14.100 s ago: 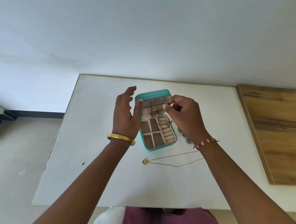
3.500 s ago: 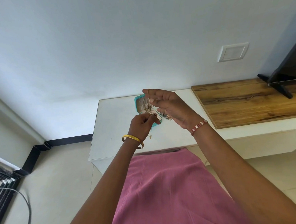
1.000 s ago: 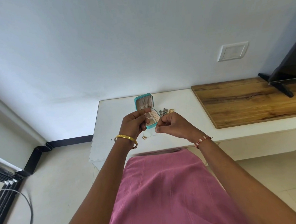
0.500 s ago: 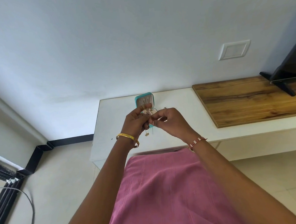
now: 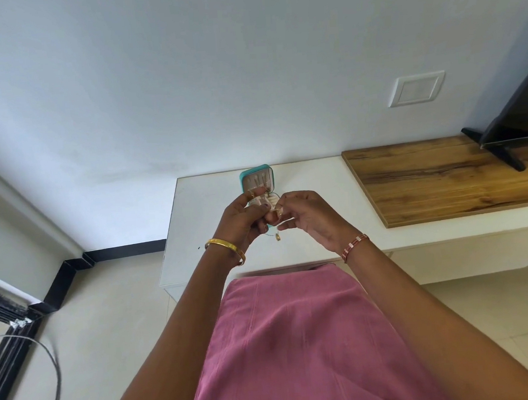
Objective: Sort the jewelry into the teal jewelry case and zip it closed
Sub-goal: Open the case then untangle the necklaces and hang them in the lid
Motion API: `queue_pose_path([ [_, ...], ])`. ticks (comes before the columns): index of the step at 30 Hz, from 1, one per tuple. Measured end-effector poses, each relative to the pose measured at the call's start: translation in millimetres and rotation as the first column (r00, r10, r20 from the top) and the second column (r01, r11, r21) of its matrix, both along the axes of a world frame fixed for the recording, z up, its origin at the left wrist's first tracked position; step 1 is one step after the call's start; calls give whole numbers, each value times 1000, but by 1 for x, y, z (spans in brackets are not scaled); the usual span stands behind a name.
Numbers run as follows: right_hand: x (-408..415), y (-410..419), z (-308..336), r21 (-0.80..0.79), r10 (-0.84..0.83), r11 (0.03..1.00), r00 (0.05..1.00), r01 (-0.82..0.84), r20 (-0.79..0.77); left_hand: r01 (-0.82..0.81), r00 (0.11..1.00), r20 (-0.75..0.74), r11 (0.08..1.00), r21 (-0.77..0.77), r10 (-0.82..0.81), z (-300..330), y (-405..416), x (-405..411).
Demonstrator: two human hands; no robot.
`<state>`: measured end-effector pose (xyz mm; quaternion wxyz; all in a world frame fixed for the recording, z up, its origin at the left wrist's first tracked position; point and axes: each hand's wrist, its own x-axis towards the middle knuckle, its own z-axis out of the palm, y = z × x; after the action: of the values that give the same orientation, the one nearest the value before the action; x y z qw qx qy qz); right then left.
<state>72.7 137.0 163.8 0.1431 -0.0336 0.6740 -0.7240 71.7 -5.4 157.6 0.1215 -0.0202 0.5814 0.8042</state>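
Both hands work a thin gold necklace [image 5: 276, 227] in front of the open teal case [image 5: 256, 181], which stands on the white surface [image 5: 311, 177]. The left hand [image 5: 245, 216] and right hand [image 5: 309, 217] each pinch the chain, likely to gather it so it fits 1 compartment; its pendant [image 5: 277, 236] dangles below.

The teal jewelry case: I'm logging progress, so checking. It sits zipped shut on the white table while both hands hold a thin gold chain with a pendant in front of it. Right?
Not quite. The head view shows the teal jewelry case open, lid raised, not zipped shut. The rest holds: it sits on the white table, and the left hand and right hand hold the thin gold chain with a pendant in front of it.
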Motion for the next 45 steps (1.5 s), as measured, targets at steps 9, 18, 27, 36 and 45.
queue_pose_path([
  [9,-1,3,-2,-388,46,921,980,33,191,-36,997,65,998,41,33,2,1,2],
  [18,1,8,3,140,32,990,999,-28,-26,-80,993,90,993,90,72,-2,1,2],
  [27,-3,11,6,232,67,972,993,-42,-99,-65,992,102,997,-51,70,-11,-4,1],
  [36,-6,7,14,305,45,952,993,-10,-108,-90,995,-37,730,-677,88,-16,-6,-2],
  [45,-3,4,14,356,54,934,987,4,-152,-21,999,-50,891,-453,-2,-4,6,3],
])
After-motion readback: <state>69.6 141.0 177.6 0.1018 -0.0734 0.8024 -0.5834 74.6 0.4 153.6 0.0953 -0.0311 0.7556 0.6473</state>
